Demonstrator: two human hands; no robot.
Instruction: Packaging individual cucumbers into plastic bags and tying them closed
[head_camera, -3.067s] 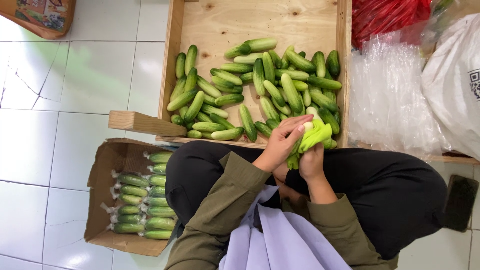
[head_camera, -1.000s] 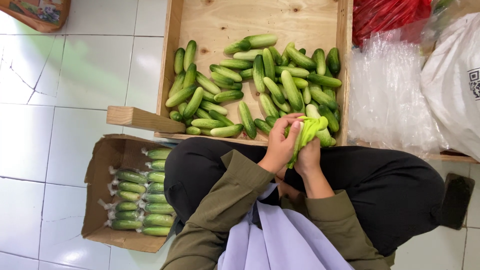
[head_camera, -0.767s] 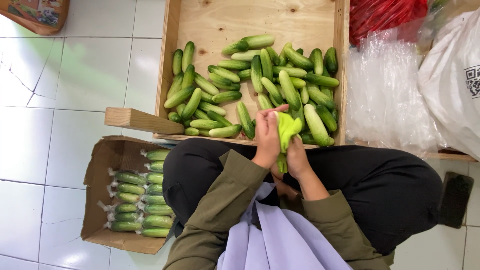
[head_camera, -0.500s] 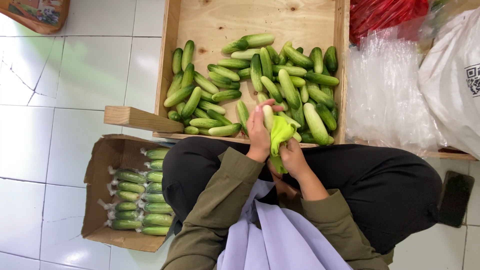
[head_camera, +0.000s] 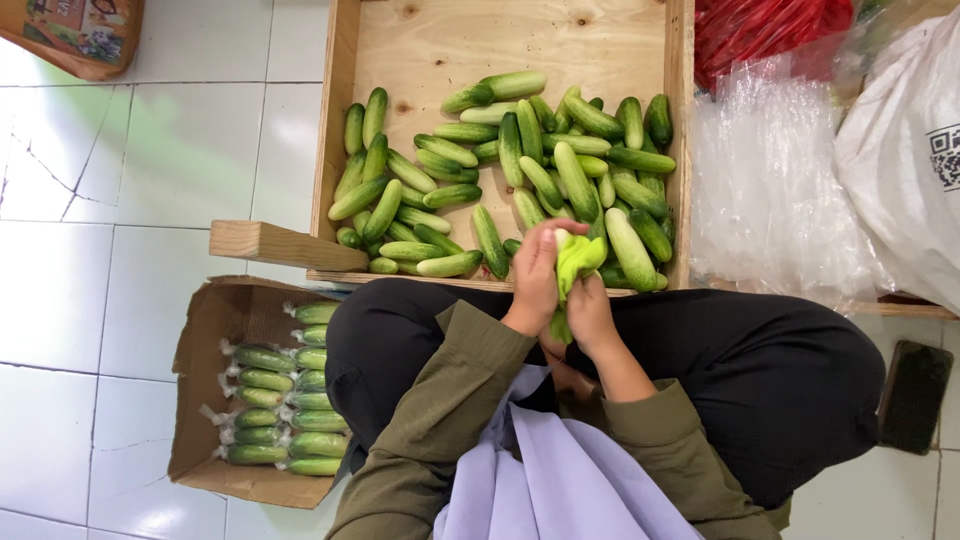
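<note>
My left hand (head_camera: 535, 275) and my right hand (head_camera: 592, 315) together grip a small clear bag of light green cucumbers (head_camera: 577, 258), held over my lap at the near edge of a wooden crate (head_camera: 335, 120). The left hand closes around the bag's top; the right clasps it lower down, where the plastic is pinched into a tail. Behind the hands, a heap of loose green cucumbers (head_camera: 520, 170) fills the near half of the crate. The crate's far half is bare plywood.
An open cardboard box (head_camera: 200, 340) on the white tiled floor at my left holds several bagged cucumber packs (head_camera: 275, 400). A wooden block (head_camera: 285, 245) juts from the crate's corner. Clear plastic bags (head_camera: 770, 190), a white sack (head_camera: 900, 150) and a red bag (head_camera: 770, 30) lie to the right.
Both hands have shifted a little left with the bagged cucumbers and drawn them closer to my lap. The bundle now looks more tightly gathered between the hands.
</note>
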